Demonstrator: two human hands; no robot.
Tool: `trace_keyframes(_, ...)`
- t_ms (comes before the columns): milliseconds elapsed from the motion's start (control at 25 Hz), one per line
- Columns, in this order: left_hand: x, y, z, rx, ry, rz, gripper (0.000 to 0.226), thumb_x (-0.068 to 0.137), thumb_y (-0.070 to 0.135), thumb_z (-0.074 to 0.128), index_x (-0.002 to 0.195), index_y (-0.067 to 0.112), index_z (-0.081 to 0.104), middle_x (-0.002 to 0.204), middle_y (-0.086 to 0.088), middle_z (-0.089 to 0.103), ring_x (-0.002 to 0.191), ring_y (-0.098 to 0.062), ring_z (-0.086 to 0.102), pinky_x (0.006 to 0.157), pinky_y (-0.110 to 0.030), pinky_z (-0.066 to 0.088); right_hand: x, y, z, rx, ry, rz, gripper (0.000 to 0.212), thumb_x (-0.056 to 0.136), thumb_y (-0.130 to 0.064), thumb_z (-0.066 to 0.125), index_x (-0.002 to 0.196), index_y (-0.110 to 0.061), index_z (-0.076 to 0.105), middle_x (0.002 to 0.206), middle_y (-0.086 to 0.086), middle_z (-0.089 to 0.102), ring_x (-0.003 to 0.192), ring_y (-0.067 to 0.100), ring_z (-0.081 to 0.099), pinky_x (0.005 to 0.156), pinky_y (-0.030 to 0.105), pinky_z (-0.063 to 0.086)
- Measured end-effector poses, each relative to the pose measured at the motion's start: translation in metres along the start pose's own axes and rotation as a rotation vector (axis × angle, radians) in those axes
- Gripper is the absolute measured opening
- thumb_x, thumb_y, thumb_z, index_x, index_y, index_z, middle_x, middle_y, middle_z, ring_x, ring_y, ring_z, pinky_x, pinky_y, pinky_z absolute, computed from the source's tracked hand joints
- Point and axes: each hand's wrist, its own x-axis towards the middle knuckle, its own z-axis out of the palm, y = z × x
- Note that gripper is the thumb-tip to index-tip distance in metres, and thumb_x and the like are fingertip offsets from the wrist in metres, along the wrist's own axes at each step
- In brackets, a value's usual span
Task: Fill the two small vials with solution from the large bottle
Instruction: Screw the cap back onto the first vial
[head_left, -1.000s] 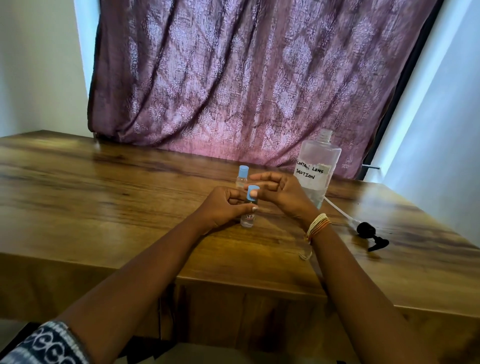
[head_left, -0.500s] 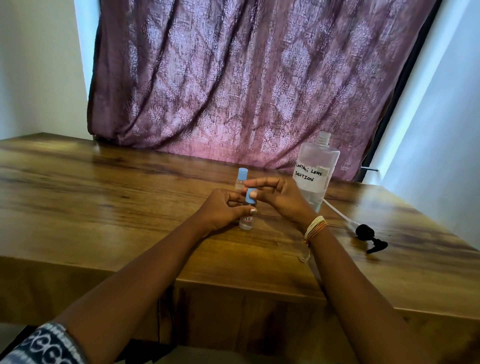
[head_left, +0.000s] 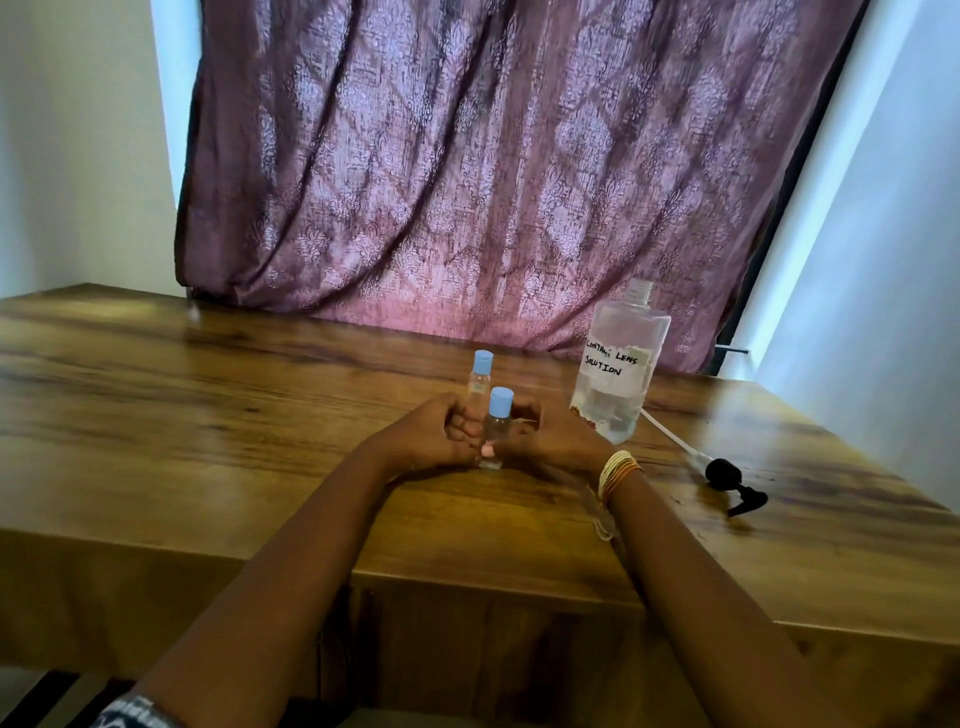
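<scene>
Two small clear vials with light-blue caps stand upright on the wooden table (head_left: 260, 415). The near vial (head_left: 500, 427) stands between my hands, its cap on and uncovered. My left hand (head_left: 426, 435) is curled against its left side with the thumb low on the glass. My right hand (head_left: 551, 440) closes on its right side, fingers reaching behind it. The far vial (head_left: 480, 375) stands just behind, untouched. The large clear bottle (head_left: 619, 367), labelled "contact lens solution", stands to the right with an open neck and liquid low inside.
A black pump head (head_left: 733, 482) with its white tube lies on the table right of the bottle. A purple patterned curtain (head_left: 467, 182) hangs behind the table. The table's front edge runs under my forearms.
My right fingers have come down off the near vial's blue cap to its lower body, so the cap now shows. The left hand has stayed on the vial.
</scene>
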Motion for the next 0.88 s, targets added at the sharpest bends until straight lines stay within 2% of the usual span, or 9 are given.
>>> trace_keyframes(80,0.008,-0.004,-0.002,-0.075,0.069,-0.06,0.028,0.079,-0.006,0.065,0.094,0.014,0.051,0.093,-0.009,0.062,0.087,-0.021,0.064,0.083,-0.037,0.056,0.009,0.009,0.004,0.043,0.124,0.028,0.039,0.074,-0.007,0.08,0.111,-0.01,0.068,0.105,0.005,0.074,0.096,0.019,0.07,0.084,0.025,0.057)
trace_keyframes(160,0.016,-0.006,0.0,-0.209,0.167,-0.117,0.023,0.083,-0.008,0.06,0.09,0.011,0.049,0.093,-0.016,0.06,0.079,-0.024,0.066,0.075,-0.037,0.058,0.025,0.019,0.002,-0.061,0.296,0.083,0.028,0.074,-0.011,0.078,0.101,-0.013,0.07,0.097,0.004,0.074,0.091,0.021,0.069,0.085,0.034,0.056)
trace_keyframes(240,0.019,-0.005,0.005,-0.233,0.231,-0.119,0.015,0.087,-0.003,0.058,0.091,0.008,0.049,0.088,-0.017,0.061,0.072,-0.024,0.067,0.063,-0.032,0.059,0.042,0.024,-0.003,-0.199,0.387,0.132,0.027,0.076,-0.013,0.075,0.102,-0.013,0.068,0.094,0.003,0.071,0.087,0.02,0.066,0.08,0.032,0.052)
trace_keyframes(400,0.022,-0.009,0.007,-0.166,0.278,-0.044,0.007,0.088,0.004,0.061,0.089,0.008,0.055,0.075,-0.015,0.066,0.071,-0.03,0.069,0.072,-0.042,0.06,0.073,0.032,-0.011,-0.268,0.468,0.218,0.041,0.075,-0.014,0.074,0.113,-0.006,0.064,0.104,0.01,0.069,0.095,0.026,0.064,0.085,0.036,0.053)
trace_keyframes(520,0.021,-0.008,0.005,-0.18,0.264,-0.056,0.007,0.088,0.001,0.059,0.091,0.007,0.056,0.077,-0.017,0.066,0.07,-0.028,0.068,0.068,-0.039,0.06,0.084,0.032,-0.01,-0.297,0.523,0.247,0.036,0.074,-0.016,0.076,0.108,-0.008,0.066,0.101,0.008,0.069,0.092,0.024,0.063,0.083,0.032,0.052)
trace_keyframes(600,0.02,-0.006,0.005,-0.182,0.257,-0.064,0.008,0.088,-0.001,0.057,0.093,0.006,0.056,0.079,-0.017,0.065,0.068,-0.025,0.068,0.064,-0.035,0.06,0.08,0.026,-0.009,-0.275,0.518,0.264,0.027,0.075,-0.016,0.077,0.099,-0.01,0.066,0.091,0.005,0.065,0.085,0.021,0.059,0.075,0.028,0.048)
trace_keyframes(720,0.018,-0.005,0.006,-0.163,0.294,-0.04,0.011,0.088,-0.004,0.054,0.097,0.003,0.056,0.083,-0.018,0.064,0.063,-0.021,0.066,0.055,-0.031,0.059,0.072,0.019,-0.002,-0.227,0.46,0.307,0.027,0.077,-0.017,0.074,0.099,-0.005,0.064,0.092,0.007,0.064,0.087,0.025,0.061,0.076,0.032,0.049)
trace_keyframes(800,0.017,-0.004,0.008,-0.127,0.337,-0.017,0.012,0.088,-0.004,0.053,0.098,0.003,0.056,0.083,-0.019,0.064,0.061,-0.02,0.065,0.053,-0.03,0.058,0.068,0.015,0.01,-0.184,0.568,0.279,0.037,0.072,-0.024,0.068,0.1,-0.001,0.061,0.099,0.012,0.066,0.093,0.031,0.064,0.072,0.034,0.05)
trace_keyframes(880,0.016,-0.005,0.01,-0.11,0.386,-0.003,0.013,0.089,-0.003,0.052,0.098,0.005,0.056,0.084,-0.02,0.066,0.062,-0.023,0.065,0.053,-0.034,0.057,0.063,0.009,0.022,-0.158,0.676,0.201,0.048,0.069,-0.026,0.068,0.109,-0.002,0.057,0.108,0.011,0.06,0.097,0.029,0.06,0.072,0.033,0.047)
